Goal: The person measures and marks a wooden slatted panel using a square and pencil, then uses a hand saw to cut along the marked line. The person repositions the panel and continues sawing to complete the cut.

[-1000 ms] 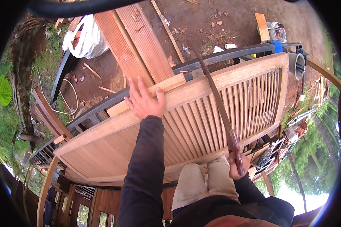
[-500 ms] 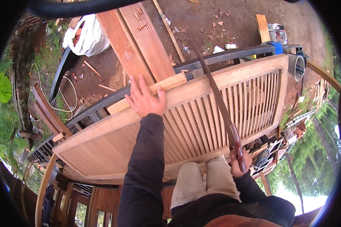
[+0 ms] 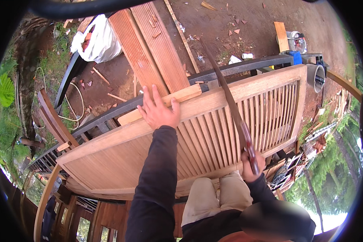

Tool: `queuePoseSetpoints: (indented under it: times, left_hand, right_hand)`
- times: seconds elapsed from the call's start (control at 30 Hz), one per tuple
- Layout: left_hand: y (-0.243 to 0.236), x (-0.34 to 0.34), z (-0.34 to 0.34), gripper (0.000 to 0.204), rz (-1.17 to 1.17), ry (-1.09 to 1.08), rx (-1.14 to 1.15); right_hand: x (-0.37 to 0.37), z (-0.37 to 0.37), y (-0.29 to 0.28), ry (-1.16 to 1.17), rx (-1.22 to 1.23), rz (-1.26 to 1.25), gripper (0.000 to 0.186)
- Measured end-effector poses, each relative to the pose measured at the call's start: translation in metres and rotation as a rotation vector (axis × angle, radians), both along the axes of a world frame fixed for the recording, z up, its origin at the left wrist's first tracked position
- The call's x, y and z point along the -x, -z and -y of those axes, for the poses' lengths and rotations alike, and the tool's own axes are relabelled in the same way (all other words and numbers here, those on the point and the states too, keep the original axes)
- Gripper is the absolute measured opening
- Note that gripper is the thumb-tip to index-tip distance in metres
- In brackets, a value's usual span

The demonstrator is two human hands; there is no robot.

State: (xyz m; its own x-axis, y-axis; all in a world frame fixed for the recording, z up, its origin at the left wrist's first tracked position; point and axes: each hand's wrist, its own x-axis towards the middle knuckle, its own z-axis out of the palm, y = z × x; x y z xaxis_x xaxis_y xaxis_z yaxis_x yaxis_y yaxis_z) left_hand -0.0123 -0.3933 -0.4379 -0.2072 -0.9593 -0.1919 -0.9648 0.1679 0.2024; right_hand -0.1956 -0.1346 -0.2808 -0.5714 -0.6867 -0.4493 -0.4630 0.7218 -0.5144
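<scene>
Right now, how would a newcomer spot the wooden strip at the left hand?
Find the big slatted wooden panel. At its far edge, the left hand spreads over a wooden strip, paler than the two reddish planks beyond and crosswise to them.

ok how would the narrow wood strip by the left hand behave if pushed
The narrow wood strip would probably stay stiff, as it looks like straight, solid wood. Its slim build suggests it is fairly light. Its flat faces make sliding likelier than rolling.

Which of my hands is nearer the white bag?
Left. In the picture, your left hand is below and right of the bag; your right hand, holding the saw, is farther down and right.
</scene>
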Motion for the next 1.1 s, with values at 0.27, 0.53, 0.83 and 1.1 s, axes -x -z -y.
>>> queuePoseSetpoints:
  times: [0.27,0.53,0.83,1.1]
  left_hand:
    - [0.003,0.001,0.001,0.077,-0.012,-0.014,-0.025]
    - [0.0,0.001,-0.001,0.078,-0.003,0.017,-0.019]
    - [-0.002,-0.002,-0.001,0.078,-0.002,-0.002,-0.012]
    - [0.001,-0.001,-0.003,0.075,0.004,0.001,0.016]
  right_hand:
    - [-0.007,0.008,-0.021,0.102,-0.093,0.032,0.006]
    - [0.014,0.096,0.033,0.233,0.192,0.243,0.006]
    - [0.002,0.012,-0.014,0.106,0.093,0.161,0.01]
    - [0.009,0.086,0.053,0.233,0.337,0.216,0.005]
